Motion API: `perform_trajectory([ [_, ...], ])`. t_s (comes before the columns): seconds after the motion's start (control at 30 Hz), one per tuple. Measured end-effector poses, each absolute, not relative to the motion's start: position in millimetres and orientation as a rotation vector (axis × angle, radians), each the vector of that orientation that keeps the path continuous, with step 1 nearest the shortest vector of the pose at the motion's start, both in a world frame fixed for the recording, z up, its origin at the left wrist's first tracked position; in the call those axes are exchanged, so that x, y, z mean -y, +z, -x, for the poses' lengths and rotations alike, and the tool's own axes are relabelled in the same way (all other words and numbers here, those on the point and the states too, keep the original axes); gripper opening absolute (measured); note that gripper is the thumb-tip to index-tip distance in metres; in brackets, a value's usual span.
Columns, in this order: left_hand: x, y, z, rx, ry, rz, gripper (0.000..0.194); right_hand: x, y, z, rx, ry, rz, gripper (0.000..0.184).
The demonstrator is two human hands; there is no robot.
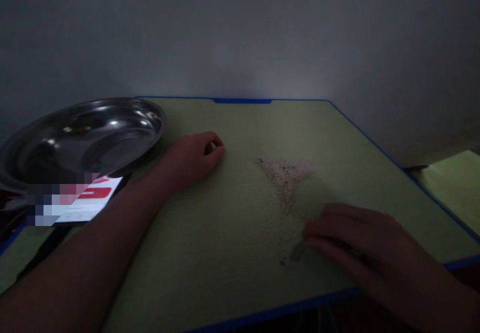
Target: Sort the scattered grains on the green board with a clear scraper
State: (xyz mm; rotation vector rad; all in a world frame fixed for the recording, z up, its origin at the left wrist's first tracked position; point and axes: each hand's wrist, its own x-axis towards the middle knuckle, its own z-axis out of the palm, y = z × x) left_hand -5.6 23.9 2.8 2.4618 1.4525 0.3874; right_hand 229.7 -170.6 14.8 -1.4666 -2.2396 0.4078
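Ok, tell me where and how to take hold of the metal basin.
Probably best: grip the metal basin by the rim on its right, coming from the right with the left hand, pinching from inside and beneath. The sides flare outward, offering an edge, and that hand is close; a lit screen lies by the near rim.

Beyond the left fingers [215, 159], a plain grey wall [225, 33] rises in dim light, faintly brighter low down behind the tabletop [202, 258]. That pale greenish tabletop spreads beneath the fingers, rimmed by blue edging [242, 101]. Well right of the right fingers [322, 229], a yellow-green surface [450, 188] shows.
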Motion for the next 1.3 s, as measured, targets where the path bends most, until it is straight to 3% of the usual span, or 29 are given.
perform_trajectory([
  [1.3, -19.4, 2.4, 10.8, -1.394, 0.412, -2.450, 0.031, 167.8, 0.2, -211.0, 2.118, 0.308, 1.427, 0.021],
])
